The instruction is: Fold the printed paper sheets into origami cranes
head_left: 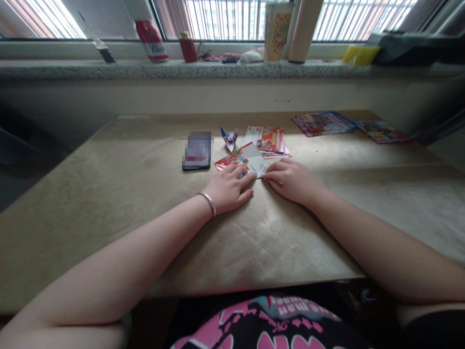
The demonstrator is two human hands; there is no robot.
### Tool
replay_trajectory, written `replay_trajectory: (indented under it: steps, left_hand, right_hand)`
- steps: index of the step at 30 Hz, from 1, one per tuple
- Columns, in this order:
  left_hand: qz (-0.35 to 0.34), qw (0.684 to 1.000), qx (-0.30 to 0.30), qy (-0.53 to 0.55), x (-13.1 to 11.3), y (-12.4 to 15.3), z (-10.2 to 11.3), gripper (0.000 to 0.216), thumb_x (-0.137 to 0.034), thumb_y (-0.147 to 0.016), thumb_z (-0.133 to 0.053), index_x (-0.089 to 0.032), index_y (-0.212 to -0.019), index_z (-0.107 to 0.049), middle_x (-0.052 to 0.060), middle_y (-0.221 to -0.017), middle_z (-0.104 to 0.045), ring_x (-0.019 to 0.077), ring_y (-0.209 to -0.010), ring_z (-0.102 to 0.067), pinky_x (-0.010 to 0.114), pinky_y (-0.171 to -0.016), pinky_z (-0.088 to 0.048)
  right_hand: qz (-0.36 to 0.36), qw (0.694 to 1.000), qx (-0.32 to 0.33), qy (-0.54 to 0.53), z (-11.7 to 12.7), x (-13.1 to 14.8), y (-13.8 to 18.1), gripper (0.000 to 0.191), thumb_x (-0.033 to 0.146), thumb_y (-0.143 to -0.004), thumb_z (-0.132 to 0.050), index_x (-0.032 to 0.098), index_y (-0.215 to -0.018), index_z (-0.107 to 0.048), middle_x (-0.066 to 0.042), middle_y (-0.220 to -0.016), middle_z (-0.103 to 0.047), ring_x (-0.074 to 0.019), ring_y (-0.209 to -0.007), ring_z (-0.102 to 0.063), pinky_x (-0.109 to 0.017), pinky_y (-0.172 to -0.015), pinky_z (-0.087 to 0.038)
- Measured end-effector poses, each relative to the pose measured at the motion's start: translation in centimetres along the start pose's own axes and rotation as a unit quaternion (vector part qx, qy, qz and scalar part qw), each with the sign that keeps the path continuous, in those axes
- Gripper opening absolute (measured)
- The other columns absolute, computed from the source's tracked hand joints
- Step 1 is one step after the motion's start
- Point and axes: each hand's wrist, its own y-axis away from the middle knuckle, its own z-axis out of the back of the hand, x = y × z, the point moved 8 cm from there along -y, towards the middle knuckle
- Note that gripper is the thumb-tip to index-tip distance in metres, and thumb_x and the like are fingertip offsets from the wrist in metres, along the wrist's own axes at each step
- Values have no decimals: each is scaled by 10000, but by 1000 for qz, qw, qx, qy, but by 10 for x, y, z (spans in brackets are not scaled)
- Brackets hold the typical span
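A folded piece of colourful printed paper (250,160) lies on the paper-covered table (127,184). My left hand (228,188), with a silver bangle on the wrist, rests on the paper's near left edge, fingers together and pressing down. My right hand (290,180) touches the paper's near right corner, fingertips curled onto it. Just behind the paper stands a small folded paper crane (229,137). A stack of similar printed sheets (267,140) lies beyond my right hand.
A dark phone (197,150) lies flat left of the crane. Printed leaflets (322,123) and another leaflet (381,131) lie at the far right. The windowsill (109,70) holds a red can (151,41), a red cup (188,48), a patterned cup (278,30) and a yellow sponge (359,54).
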Motion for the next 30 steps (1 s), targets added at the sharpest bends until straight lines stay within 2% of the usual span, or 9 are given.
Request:
replay_trajectory:
  steps: [5, 14, 19, 23, 30]
  left_hand:
    - [-3, 1000, 0, -13, -2, 0, 1, 510, -452, -959, -388, -211, -1402, -460, 103, -1274, -544, 270, -1137, -478, 392, -1033, -367]
    - [-10, 999, 2, -31, -4, 0, 2, 520, -447, -967, -368, -181, -1407, -450, 103, -1351, -516, 280, -1194, -453, 392, -1054, -341]
    - [-20, 1000, -1, -21, -8, 1, 3, 507, -420, -955, -407, -141, -1371, -485, 125, -1287, -572, 277, -1131, -515, 391, -998, -404]
    - [-15, 1000, -12, -10, -9, 3, 3, 490, -379, -959, -406, -102, -1352, -499, 147, -1309, -571, 282, -1189, -522, 396, -1009, -429]
    - [-16, 1000, -26, -4, -9, 3, 2, 474, -363, -957, -412, -100, -1336, -518, 156, -1295, -589, 277, -1190, -545, 409, -1010, -450]
  right_hand:
    - [-3, 998, 31, 48, -2, 5, 0, 284, 246, -928, -505, 226, -1051, -760, -60, -1015, -722, -221, -929, -593, -353, -845, -465]
    - [-25, 999, 24, -11, -9, -10, 0, 282, 179, -909, -506, 215, -1042, -752, -63, -1009, -717, -194, -934, -631, -320, -868, -475]
    - [-26, 999, 28, -4, -9, -10, -1, 285, 175, -909, -505, 222, -1034, -756, -62, -999, -717, -198, -929, -634, -317, -858, -477]
    - [-28, 998, 45, 21, -10, -6, 0, 299, 179, -927, -482, 216, -1055, -750, -72, -983, -714, -208, -917, -631, -322, -826, -478]
    - [-29, 998, 47, 34, -10, -4, 0, 299, 174, -932, -478, 217, -1056, -746, -74, -988, -708, -212, -938, -621, -322, -832, -469]
